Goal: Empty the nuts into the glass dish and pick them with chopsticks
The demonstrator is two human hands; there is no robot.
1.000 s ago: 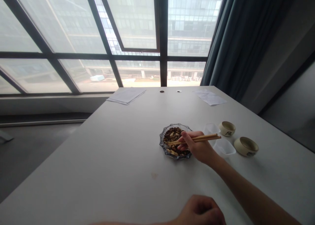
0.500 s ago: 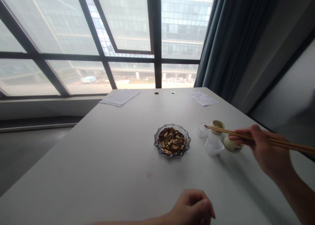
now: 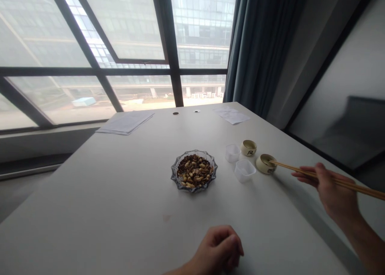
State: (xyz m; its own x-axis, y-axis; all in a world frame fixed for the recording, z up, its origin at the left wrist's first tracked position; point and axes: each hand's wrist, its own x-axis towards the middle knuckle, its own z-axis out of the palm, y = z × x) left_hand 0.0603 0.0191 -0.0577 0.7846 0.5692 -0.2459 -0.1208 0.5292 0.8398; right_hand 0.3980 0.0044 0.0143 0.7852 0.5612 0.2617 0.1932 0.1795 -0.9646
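Holding a pair of wooden chopsticks [image 3: 284, 166] in my right hand [image 3: 338, 193], I have my fingers pinched firmly round them partway along, the back ends sticking out past my hand toward the right. Their tips lie close together at the mouth of the nearer beige cup [image 3: 262, 167] — whether anything is pinched between them, I cannot tell. My left hand [image 3: 221, 247] is low in front of me by the white table [image 3: 120, 203], its fingers curled inward into a loose fist.

A scalloped glass dish [image 3: 173, 172] sits near the middle, filled with a mix of dark seeds and pale nuts [image 3: 195, 172]. Between it and the cups stand two clear plastic containers, the nearer one [image 3: 245, 175] and the farther one [image 3: 232, 158]. Another beige cup [image 3: 246, 150] with a dark mark on its side is just beyond — close beside the farther container. Paper sheets [image 3: 124, 122] lie at the far left corner.
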